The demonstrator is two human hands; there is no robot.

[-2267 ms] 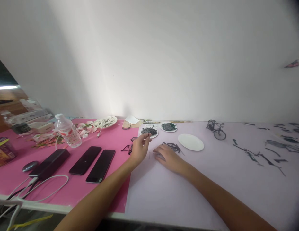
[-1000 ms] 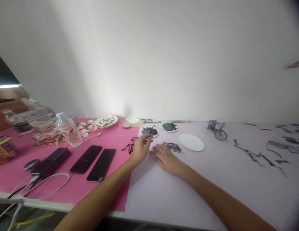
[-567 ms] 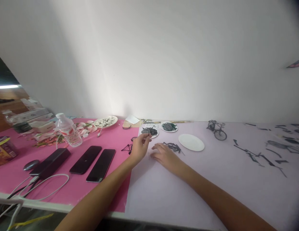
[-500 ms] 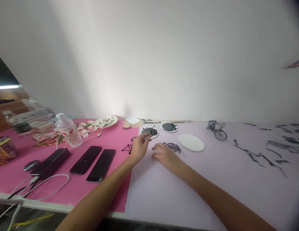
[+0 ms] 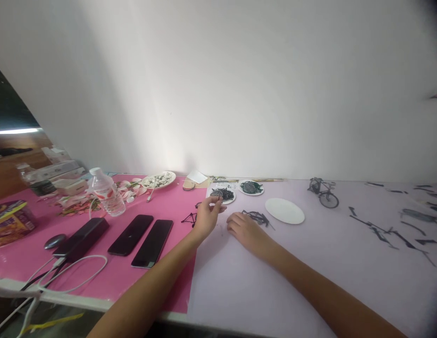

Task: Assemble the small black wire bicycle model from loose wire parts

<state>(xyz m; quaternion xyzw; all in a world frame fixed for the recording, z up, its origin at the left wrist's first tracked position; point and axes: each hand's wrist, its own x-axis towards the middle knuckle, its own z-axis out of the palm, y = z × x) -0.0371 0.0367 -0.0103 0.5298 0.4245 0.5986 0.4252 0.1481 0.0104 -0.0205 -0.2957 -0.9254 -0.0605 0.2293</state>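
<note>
My left hand [image 5: 207, 216] is raised just in front of a small white plate of dark bicycle-model parts [image 5: 223, 195]. Its thumb and fingertips are pinched; anything between them is too small to name. To its left lies a thin black bicycle frame piece [image 5: 188, 219], partly behind the wrist. My right hand [image 5: 248, 233] rests low over the white sheet with its fingers curled together, and what they may hold is hidden. Close behind it lies a cluster of black parts [image 5: 256, 217]. A few tiny bits lie on the sheet between the hands.
Behind are a plate of green-black parts [image 5: 251, 188] and a white plate [image 5: 285, 211]. An assembled model bicycle [image 5: 323, 192] stands to the right, with loose dark parts [image 5: 382, 230] beyond. Leftward are two phones [image 5: 153, 243], a power strip [image 5: 82, 239], a water bottle [image 5: 109, 195] and cables.
My right hand's fingers have drawn closer together. My left hand keeps its pinch near the parts plate. The view has turned slightly left, so things appear farther right.
</note>
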